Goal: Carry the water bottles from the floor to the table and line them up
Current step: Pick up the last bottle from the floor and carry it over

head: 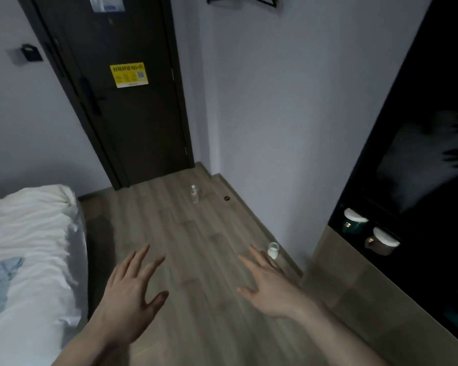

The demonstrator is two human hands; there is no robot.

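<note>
Two clear plastic water bottles are standing on the grey-brown wood-plank floor point(196, 247) — far bottle point(194, 194), white cap, pinkish label unreadable, near the dark door point(132, 107); near bottle point(273, 250) is sitting just beyond the right hand point(270, 286) fingertips, partly hidden. Left hand point(132, 289) and right are both hovering, fingers spread wide, holding nothing. Yellow door sticker point(128, 74) is showing "Wi-Fi".

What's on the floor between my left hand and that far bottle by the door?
Nothing: in the head view, only bare wood floor runs from the left hand to the far bottle.
</note>
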